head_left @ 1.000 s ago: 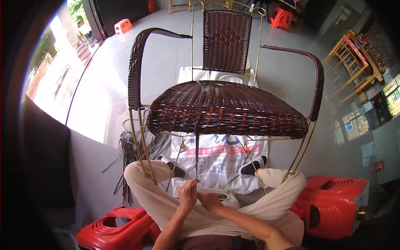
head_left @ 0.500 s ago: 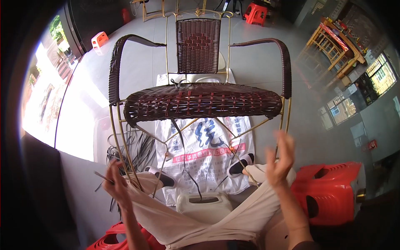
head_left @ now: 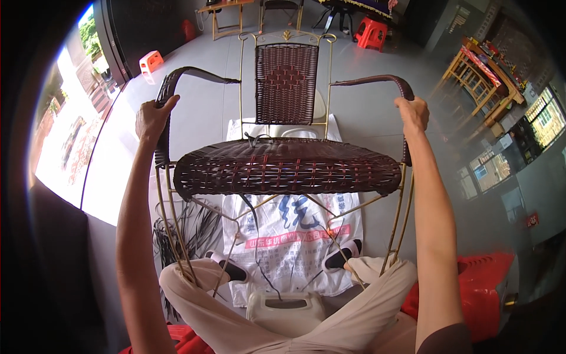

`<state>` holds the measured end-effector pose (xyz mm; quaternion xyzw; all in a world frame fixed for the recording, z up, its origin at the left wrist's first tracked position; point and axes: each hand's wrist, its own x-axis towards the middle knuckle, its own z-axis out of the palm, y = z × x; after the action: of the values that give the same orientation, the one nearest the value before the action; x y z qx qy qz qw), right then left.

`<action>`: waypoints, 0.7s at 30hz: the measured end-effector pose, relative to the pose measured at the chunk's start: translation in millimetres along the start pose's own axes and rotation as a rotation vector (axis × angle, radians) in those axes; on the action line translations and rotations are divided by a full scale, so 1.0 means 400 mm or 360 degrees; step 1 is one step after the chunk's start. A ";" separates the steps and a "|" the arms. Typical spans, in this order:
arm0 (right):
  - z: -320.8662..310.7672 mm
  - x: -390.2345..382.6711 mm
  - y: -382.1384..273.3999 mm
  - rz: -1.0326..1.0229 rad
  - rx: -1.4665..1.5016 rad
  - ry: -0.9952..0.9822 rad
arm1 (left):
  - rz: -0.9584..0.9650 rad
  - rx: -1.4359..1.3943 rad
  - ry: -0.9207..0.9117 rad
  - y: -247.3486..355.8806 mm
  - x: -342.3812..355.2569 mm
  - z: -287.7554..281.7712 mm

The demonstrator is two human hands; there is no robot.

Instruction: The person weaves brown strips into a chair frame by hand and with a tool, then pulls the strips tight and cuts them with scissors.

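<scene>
A dark brown and red woven armchair (head_left: 283, 171) with a gold metal frame stands upright in front of me, its front legs between my knees. My left hand (head_left: 153, 120) is closed round the upper bend of the left armrest (head_left: 177, 74), thumb on top. On the other side my right hand (head_left: 414, 112) grips the right armrest (head_left: 396, 79) at its front bend. Both armrests are wrapped in dark strips. A loose dark strip end (head_left: 252, 140) curls up at the seat's rear. Another dark strip (head_left: 254, 218) hangs below the seat.
Under the chair lies a white printed sack (head_left: 300, 236). A heap of dark strips (head_left: 191, 224) is at the left. Close in are a pale plastic stool (head_left: 283, 321) and red plastic stools (head_left: 480, 283). Farther off stand an orange stool (head_left: 151, 61), a red stool (head_left: 371, 33) and a wooden table (head_left: 483, 71).
Both hands have risen from beside my knees to the armrests and closed on them. The thin rod seen in my left hand earlier no longer shows. The chair appears lower in view.
</scene>
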<state>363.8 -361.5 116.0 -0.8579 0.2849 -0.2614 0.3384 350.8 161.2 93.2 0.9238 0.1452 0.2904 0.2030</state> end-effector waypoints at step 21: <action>-0.276 -0.253 0.128 -0.0147 0.0633 0.0139 | -0.0109 -0.0650 0.0421 0.017 -0.380 -0.233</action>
<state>206.0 -373.0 122.7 -0.7741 0.2025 -0.3647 0.4762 176.6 123.7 93.6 0.8121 0.1400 0.4250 0.3745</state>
